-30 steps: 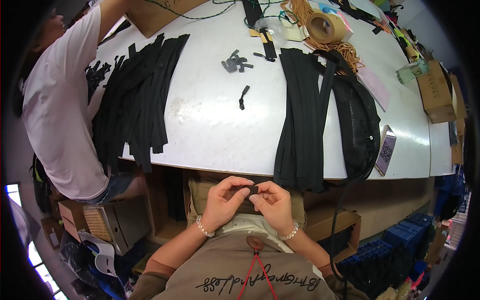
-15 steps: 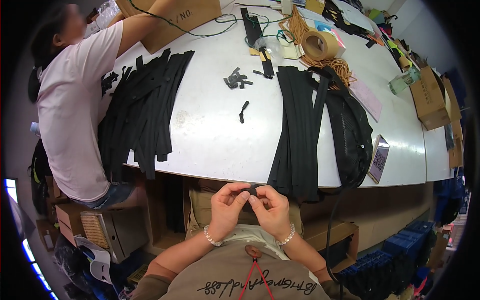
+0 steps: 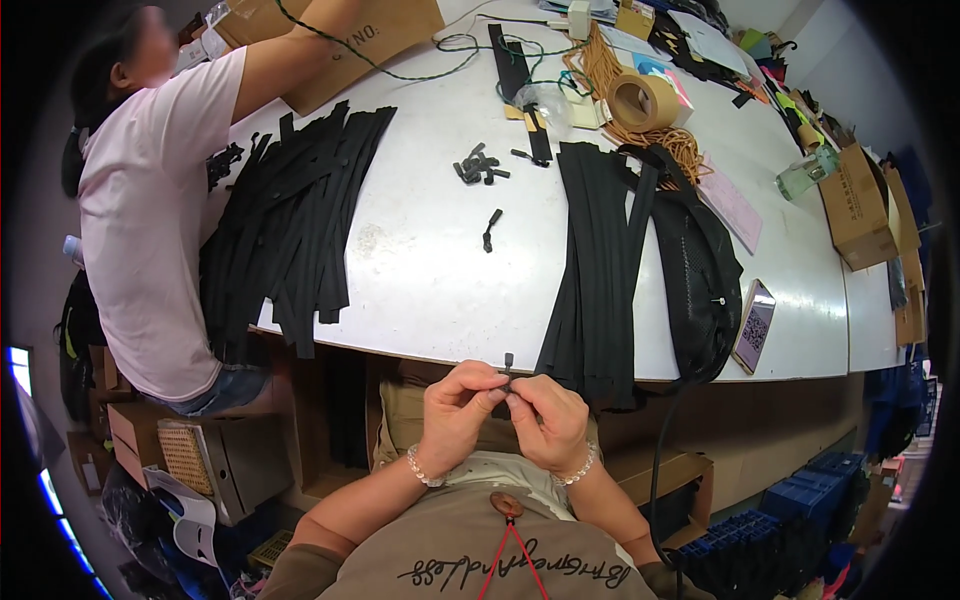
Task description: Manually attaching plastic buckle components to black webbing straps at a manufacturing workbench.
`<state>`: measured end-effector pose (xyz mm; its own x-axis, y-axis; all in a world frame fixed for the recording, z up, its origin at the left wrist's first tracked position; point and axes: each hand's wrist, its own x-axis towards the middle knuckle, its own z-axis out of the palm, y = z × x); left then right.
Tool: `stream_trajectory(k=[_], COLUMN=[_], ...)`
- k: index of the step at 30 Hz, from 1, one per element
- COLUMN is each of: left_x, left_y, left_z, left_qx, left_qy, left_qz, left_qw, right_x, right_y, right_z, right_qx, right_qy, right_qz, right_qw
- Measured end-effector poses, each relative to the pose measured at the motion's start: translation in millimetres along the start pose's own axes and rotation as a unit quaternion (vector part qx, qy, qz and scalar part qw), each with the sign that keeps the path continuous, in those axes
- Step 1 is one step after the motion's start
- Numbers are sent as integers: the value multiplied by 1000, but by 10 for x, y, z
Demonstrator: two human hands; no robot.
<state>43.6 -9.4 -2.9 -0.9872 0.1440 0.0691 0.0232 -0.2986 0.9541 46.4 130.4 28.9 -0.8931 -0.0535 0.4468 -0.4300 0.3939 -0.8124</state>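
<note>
A small black zipper pull is pinched between my two hands, just off the table's near edge. Its flat tab end sticks up above the fingertips, while the lower part is mostly hidden by them. My left hand holds it from the left with thumb and index finger. From the other side, the closed fingertips of my right hand meet at the same piece. On the white table beyond lies another black pull. Farther back is a small heap of several black pulls, with one more beside it.
Long black strips lie right of centre, next to a black bag and a phone. More black strips lie left, near a person reaching into a carton. Tape and orange cord stand behind.
The black pull now shows its tab above my fingertips, where before it was mostly covered. My right hand has shifted slightly right and down. The view has shifted a little.
</note>
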Motion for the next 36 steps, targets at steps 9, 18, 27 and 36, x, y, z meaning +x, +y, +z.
stream_trajectory(k=[9,18,27,36], left_x=[-68,-40,74,-17], left_y=[-22,-81,71,-85], left_z=[213,237,107,206], left_qx=[-282,-279,-180,-257], left_qy=[66,104,50,98], left_qz=[-182,-201,-200,-226], left_qw=[940,933,962,935], right_x=[-5,15,59,40], right_y=[168,221,136,261], right_z=[94,139,20,182], right_qx=[-76,-98,58,-106], right_qy=[82,106,-1,91], right_qz=[-85,-77,90,-65], right_qw=[990,986,994,988])
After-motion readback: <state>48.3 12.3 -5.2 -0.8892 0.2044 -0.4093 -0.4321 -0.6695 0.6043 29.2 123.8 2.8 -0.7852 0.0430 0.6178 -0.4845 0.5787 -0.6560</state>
